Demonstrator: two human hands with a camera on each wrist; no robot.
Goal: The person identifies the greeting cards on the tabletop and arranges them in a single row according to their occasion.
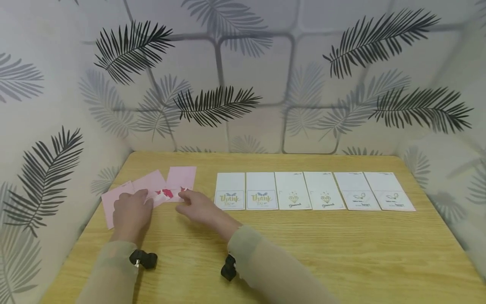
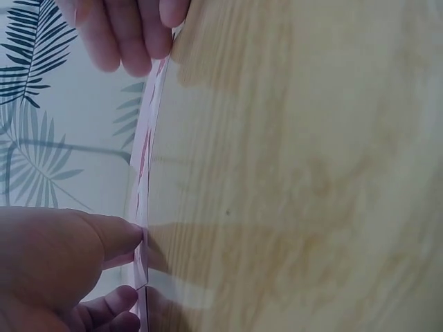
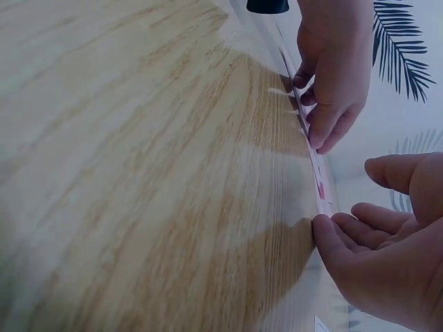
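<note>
Several pink cards lie fanned at the table's left. My left hand (image 1: 130,211) is over the left pink card (image 1: 111,203) and the tilted middle pink card (image 1: 149,181), its fingertips down at their edges. In the left wrist view, that hand's fingertips (image 2: 135,236) touch the edge of the card strip. My right hand (image 1: 201,207) rests its fingertips at the lower right of another pink card (image 1: 181,175). Red shapes (image 1: 167,193) on a pale band show between the hands. In the right wrist view, the right thumb (image 3: 394,171) stands apart from the fingers.
To the right runs a row of white cards: two "Thank you" cards (image 1: 230,181), two with diamonds (image 1: 294,181) and two with small gold and dark print (image 1: 383,181). A leaf-patterned curtain (image 1: 258,76) stands behind the wooden table (image 1: 303,253).
</note>
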